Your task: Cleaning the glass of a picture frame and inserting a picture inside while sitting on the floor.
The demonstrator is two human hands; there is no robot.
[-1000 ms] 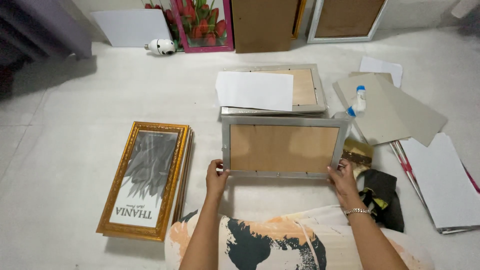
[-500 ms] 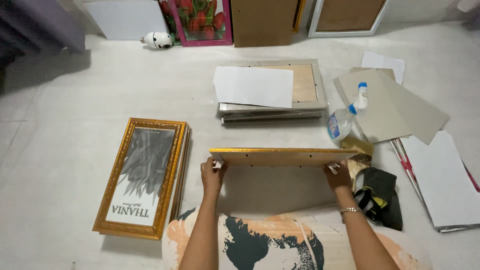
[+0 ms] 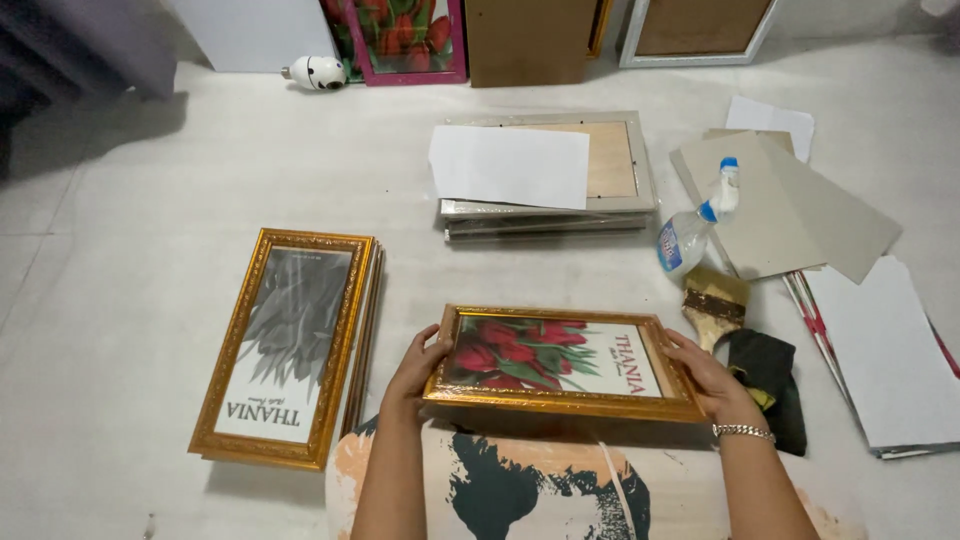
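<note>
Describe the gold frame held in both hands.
The frame is a long rectangle with an ornate gold moulding, lying landscape and face up, tilted toward the camera. It shows a print of red tulips with green leaves. The left hand grips its left end, the right hand its right end, above the lap.

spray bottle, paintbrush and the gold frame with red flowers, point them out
spray bottle [image 3: 688,240], head view, on its clear body
paintbrush [image 3: 714,298], head view, on the bristles
gold frame with red flowers [image 3: 545,358], head view, on the picture under the glass
</note>
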